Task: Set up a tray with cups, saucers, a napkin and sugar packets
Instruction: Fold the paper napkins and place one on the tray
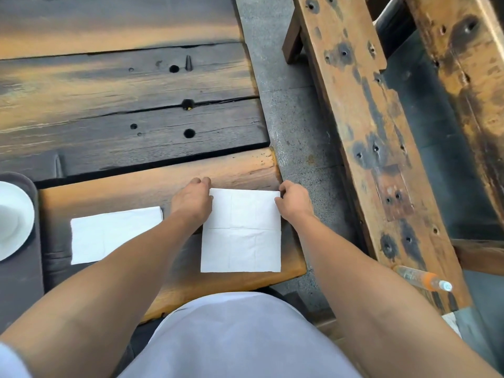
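Note:
A white paper napkin [241, 233] lies unfolded and flat near the right end of the wooden table, creased into squares. My left hand [192, 199] pinches its far left corner and my right hand [294, 199] pinches its far right corner. A second white napkin [114, 233], folded into a rectangle, lies flat to the left, partly under my left forearm. At the far left edge a dark tray [19, 271] holds a white saucer [12, 219], both cut off by the frame. No cups or sugar packets are in view.
The table [122, 105] is made of dark, worn planks with holes and gaps. Its right edge drops to a grey stone floor [294, 118]. A wooden bench [376, 148] runs along the right, with a plastic bottle [422, 279] lying on its near end.

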Demonstrator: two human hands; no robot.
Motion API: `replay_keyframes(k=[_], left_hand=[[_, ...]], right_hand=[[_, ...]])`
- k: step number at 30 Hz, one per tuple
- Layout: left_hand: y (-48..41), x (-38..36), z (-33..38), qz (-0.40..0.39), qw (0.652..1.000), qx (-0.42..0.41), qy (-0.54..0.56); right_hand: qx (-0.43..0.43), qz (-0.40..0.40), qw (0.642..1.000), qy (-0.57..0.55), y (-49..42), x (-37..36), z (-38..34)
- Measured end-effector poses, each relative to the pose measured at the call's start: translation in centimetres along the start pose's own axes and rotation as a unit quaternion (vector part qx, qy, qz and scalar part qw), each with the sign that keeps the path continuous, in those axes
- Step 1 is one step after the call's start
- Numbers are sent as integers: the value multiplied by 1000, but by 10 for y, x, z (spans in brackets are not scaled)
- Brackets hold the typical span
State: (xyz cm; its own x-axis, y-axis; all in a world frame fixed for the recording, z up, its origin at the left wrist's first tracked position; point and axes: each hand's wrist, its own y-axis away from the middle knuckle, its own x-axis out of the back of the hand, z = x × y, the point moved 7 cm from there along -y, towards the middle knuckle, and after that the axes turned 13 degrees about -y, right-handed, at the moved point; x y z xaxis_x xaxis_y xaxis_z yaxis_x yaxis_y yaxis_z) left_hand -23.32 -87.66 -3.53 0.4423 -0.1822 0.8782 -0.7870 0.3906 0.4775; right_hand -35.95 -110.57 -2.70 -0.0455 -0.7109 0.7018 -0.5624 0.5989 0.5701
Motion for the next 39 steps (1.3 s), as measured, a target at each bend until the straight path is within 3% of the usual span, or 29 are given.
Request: replay_keyframes(k=[25,39], left_hand=[[-13,-12,5,-33,997,38,58],[-6,-20,-7,-31,991,2,134]], right_hand=[[1,4,1000,2,-11,-7,0],[35,7,999,37,-4,-17,-13]])
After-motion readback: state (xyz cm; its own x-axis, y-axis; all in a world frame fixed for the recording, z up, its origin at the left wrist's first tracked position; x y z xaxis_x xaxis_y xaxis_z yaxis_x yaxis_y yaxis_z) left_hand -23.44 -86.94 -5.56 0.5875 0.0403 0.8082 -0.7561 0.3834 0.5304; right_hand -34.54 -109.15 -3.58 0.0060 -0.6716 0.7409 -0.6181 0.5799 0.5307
